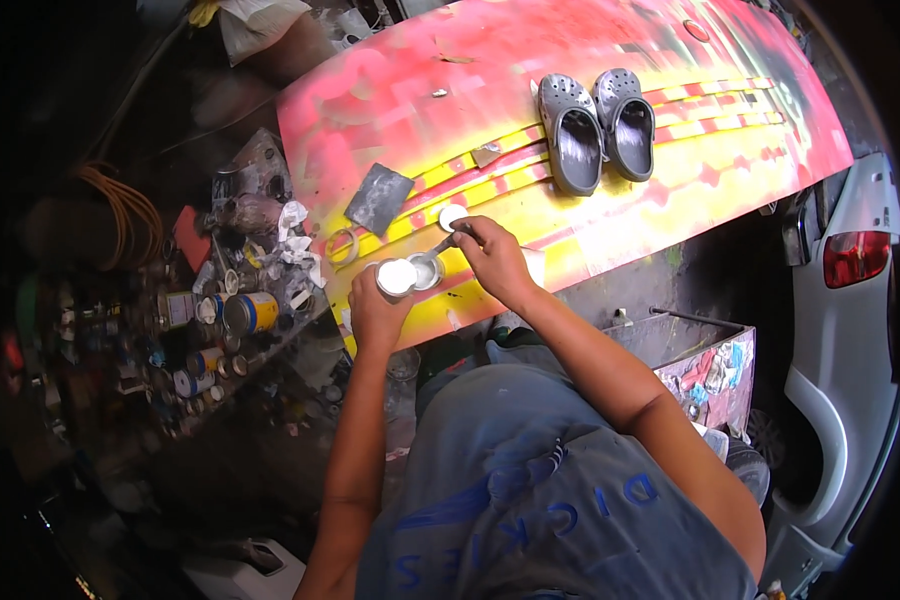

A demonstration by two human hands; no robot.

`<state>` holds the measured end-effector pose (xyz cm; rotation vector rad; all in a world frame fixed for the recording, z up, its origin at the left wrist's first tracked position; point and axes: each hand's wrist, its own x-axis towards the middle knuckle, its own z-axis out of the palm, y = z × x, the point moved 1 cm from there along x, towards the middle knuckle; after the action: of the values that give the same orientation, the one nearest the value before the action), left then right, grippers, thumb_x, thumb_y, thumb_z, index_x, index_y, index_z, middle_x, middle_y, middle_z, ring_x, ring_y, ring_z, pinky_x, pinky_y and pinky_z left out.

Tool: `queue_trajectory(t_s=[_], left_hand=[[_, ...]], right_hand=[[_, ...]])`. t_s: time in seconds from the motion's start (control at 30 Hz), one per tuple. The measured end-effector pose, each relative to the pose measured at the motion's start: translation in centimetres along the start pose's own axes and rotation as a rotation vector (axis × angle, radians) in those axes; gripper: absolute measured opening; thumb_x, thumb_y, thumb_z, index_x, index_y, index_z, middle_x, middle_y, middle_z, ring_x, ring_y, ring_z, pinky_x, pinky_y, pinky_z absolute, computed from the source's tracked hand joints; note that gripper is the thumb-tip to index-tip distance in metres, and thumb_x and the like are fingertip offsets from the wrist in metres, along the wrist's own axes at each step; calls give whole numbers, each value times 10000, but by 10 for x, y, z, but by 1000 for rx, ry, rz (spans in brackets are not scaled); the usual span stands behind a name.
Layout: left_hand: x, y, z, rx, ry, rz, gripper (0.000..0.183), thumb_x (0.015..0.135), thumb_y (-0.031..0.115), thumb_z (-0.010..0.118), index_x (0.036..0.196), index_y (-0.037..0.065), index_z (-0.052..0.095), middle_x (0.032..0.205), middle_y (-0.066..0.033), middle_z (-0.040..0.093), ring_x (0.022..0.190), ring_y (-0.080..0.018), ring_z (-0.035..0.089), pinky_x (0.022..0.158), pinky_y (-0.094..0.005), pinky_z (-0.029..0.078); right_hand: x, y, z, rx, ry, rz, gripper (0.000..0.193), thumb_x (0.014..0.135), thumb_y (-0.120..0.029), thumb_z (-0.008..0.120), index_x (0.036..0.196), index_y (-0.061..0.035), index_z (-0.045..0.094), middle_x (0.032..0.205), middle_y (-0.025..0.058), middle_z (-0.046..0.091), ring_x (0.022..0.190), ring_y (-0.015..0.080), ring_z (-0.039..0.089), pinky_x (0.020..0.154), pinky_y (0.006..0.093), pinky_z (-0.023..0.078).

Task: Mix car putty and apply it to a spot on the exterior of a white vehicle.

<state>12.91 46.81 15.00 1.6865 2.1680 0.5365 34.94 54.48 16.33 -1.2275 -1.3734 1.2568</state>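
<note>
My left hand (pixel 378 312) is closed around a small round tub (pixel 397 276) with a bright white top or content; glare hides which. Right beside it stands an open can (pixel 427 272) with pale grey material inside. Between the fingers of my right hand (pixel 494 262) is a small, flat stirring tool (pixel 438 248), its end at the can's mouth. A white round lid (pixel 452 216) lies just beyond my right fingers. To the left are a dark grey sheet of sandpaper (pixel 378 199) and a roll of tape (pixel 343 247).
All this rests on a large red-and-yellow painted panel (pixel 370 100). A pair of dark clogs (pixel 573 140) sits farther back on it. Paint cans (pixel 250 313) and rags crowd the left. A metal bin (pixel 710 365) and a silver car body (pixel 850 330) stand to the right.
</note>
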Motion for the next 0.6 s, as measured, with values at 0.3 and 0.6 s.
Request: queue_trajectory(t_s=[0.3,0.6], left_hand=[[3,11,-3,4,-4,33,644,709,214,828,1264,94,526,1245,-180,550,1169,-431,523,970,-518,459],[1,11,-3,-49,6,-23,636,713,187,826,1270,96,533,1258,-179,548,1180,-425,514,993,-509,447]], right_hand=[[-6,-30,-11,-265,-181,-214,177,949,-106,651,1101,-17,669,1039,146,684,930,297,683,800,357,531],[-9,-50,-8,-322,-314,-512,195,850,-35,674,1045,-47,667,930,132,662,864,340,653,749,431,523]])
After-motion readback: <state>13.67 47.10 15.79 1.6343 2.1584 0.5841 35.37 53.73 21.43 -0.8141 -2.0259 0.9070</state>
